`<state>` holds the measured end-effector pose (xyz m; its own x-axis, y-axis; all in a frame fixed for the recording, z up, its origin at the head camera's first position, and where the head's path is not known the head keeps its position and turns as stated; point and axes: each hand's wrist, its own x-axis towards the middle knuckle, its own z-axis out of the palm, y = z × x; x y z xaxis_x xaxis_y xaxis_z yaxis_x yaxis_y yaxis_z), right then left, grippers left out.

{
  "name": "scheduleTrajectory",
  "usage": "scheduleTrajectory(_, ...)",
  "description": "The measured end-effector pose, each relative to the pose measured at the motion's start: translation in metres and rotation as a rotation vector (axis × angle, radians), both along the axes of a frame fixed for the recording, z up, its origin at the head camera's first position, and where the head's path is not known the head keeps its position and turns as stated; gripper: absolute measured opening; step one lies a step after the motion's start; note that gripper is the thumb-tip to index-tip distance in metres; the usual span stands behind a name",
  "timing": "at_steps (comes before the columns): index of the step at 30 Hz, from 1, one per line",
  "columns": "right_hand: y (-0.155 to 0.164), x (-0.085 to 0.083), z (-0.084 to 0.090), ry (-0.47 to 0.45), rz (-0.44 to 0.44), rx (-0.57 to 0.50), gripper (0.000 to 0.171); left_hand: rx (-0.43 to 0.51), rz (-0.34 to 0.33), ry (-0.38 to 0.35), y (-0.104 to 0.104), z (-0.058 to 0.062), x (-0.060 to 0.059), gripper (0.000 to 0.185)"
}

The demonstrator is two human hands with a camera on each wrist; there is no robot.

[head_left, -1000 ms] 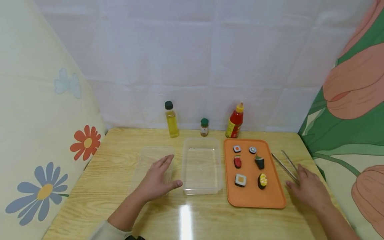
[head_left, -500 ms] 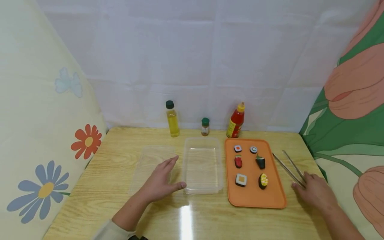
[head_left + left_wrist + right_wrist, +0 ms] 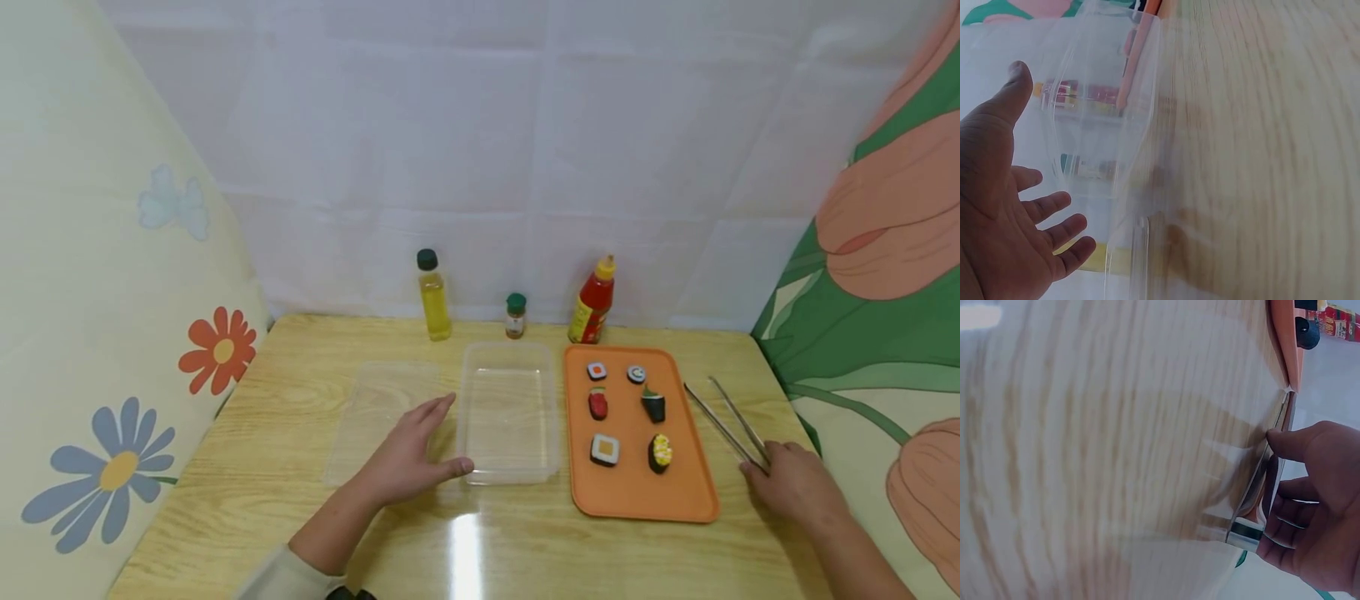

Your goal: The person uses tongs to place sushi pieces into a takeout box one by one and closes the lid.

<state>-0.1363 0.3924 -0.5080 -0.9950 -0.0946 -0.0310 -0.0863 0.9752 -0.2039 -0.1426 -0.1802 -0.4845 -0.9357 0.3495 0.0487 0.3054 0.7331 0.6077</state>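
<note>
The joined end of the metal tongs (image 3: 726,421) is disappearing under the right hand (image 3: 795,492) in the head view, so only the two long arms are showing there, splayed slightly and pointing away toward the back wall. The right wrist view is showing more: the thumb (image 3: 1291,442) and curled fingers (image 3: 1294,515) are closing round that end of the tongs (image 3: 1266,487), which are lying on the wooden table (image 3: 300,467) just beside the right edge of the orange tray (image 3: 637,500). The tray is cut off at the top of that view, and a red bottle label is barely making it into the corner. The left wrist view is blurring badly; the clear container (image 3: 1097,125) is reading mostly as reflections, with the bottles behind it showing through as smears of colour.

The left hand (image 3: 408,454) is lying palm down with fingers straight and loosely spread, holding nothing, its thumb reaching toward the near left corner of the clear container (image 3: 510,412); whether it is touching the wall is hard to tell. Its fingers are resting over a clear lid (image 3: 375,408) lying flat to the container's left. Six sushi pieces (image 3: 603,450) are sitting in two columns on the tray. An oil bottle (image 3: 433,296), a small spice jar (image 3: 514,315) and a ketchup bottle (image 3: 592,302) are standing at the back edge
</note>
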Motion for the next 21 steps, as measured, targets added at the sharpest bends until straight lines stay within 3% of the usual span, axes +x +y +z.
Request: scheduleTrajectory(21,-0.0074,0.0065,0.0081,0.005,-0.082,-0.024,0.057,-0.047,-0.004,-0.014,0.008,-0.0021,0.002,0.105)
